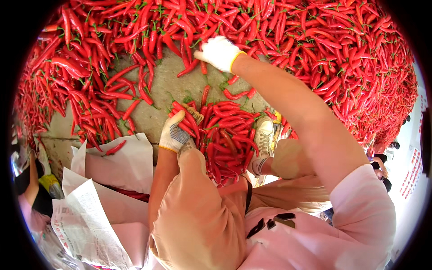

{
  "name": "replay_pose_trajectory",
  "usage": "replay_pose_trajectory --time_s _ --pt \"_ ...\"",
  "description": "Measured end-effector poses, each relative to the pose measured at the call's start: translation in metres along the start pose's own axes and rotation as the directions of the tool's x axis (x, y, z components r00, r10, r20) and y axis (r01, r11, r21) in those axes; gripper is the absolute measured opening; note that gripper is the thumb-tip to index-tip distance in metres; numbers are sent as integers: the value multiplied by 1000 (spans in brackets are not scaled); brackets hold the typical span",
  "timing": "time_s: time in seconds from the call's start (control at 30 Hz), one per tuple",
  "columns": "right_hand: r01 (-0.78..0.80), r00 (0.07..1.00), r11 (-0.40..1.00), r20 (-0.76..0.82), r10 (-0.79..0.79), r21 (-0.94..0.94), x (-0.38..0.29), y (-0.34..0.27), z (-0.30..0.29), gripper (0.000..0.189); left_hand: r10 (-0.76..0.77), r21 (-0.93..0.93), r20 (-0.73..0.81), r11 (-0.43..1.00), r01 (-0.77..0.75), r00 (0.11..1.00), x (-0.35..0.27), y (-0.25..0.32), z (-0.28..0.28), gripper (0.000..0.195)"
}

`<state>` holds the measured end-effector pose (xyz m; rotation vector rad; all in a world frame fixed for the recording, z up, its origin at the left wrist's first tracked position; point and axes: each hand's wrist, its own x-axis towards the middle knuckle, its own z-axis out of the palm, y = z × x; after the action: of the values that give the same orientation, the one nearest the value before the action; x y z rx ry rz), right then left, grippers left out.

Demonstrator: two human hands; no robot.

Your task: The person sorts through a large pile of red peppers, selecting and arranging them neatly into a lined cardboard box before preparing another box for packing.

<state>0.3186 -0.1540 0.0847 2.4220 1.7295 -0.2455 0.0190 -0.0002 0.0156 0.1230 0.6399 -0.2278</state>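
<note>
My left hand, in a knitted work glove with blue dots on it, is closed around a few red chili peppers with green stems. It rests by my left knee, beside a mound of red chilies between my legs. Stretched forward, my right hand wears a white glove with a yellow cuff edge. Its back faces me at the near edge of a large heap of chilies. The fingertips are partly hidden, so I cannot tell whether they grip a pepper.
Loose chilies lie on the concrete floor. White paper sheets are at my left, one with a single chili on it; another printed sheet bears writing. My right shoe borders the mound. Another person is at the far left.
</note>
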Motion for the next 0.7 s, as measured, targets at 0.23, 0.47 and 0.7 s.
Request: replay_pose_trajectory --time_s 0.23,0.47,0.7 --pt "-89 990 995 109 94 -46 -18 10 0 21 -14 5 36 1000 14 999 -1 -1 1 41" --pt "131 960 989 259 -109 -66 -111 28 -45 28 28 48 36 998 -30 999 3 -1 -8 41" --pt "-317 931 825 -13 365 469 -134 45 -62 34 12 51 -20 999 -11 1000 6 -2 -10 44"
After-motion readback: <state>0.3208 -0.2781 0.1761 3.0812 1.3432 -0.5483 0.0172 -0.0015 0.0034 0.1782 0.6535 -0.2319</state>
